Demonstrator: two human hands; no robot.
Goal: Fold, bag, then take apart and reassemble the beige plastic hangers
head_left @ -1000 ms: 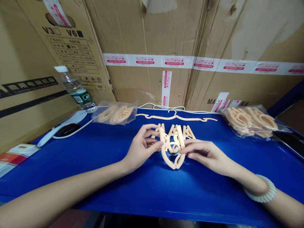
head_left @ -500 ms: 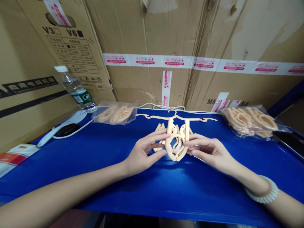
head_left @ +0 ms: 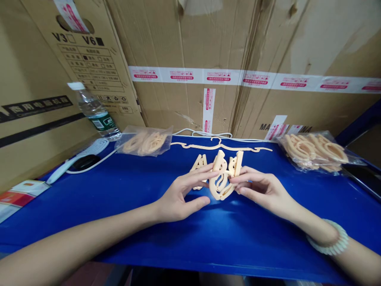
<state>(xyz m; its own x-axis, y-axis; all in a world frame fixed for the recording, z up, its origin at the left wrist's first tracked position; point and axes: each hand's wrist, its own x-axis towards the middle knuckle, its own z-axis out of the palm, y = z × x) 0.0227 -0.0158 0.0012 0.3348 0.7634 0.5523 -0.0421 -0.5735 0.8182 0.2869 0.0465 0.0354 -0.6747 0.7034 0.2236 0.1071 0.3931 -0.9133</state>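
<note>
A folded beige folding hanger [head_left: 214, 186] is held above the blue tabletop, its two arms pointing up. My right hand [head_left: 263, 190] pinches its right side between thumb and fingers. My left hand [head_left: 181, 194] is at its left side, the outstretched fingers touching the hanger's edge while the thumb stands apart from it. Behind the left fingers lies another folded hanger [head_left: 200, 162], partly hidden. Farther back, an unfolded hanger [head_left: 205, 147] lies flat with its hook towards the cardboard.
Bagged folded hangers [head_left: 145, 143] lie at the back left, and another bag [head_left: 315, 153] at the back right. A water bottle [head_left: 99, 115], a pale blue handled item [head_left: 80, 157] and a black oval object [head_left: 86, 162] are on the left. Cardboard boxes [head_left: 184, 107] wall the back.
The held hanger has tilted, its upper ends shifting right. My left thumb has come away from it and the left fingers have spread. The right hand keeps its pinch.
</note>
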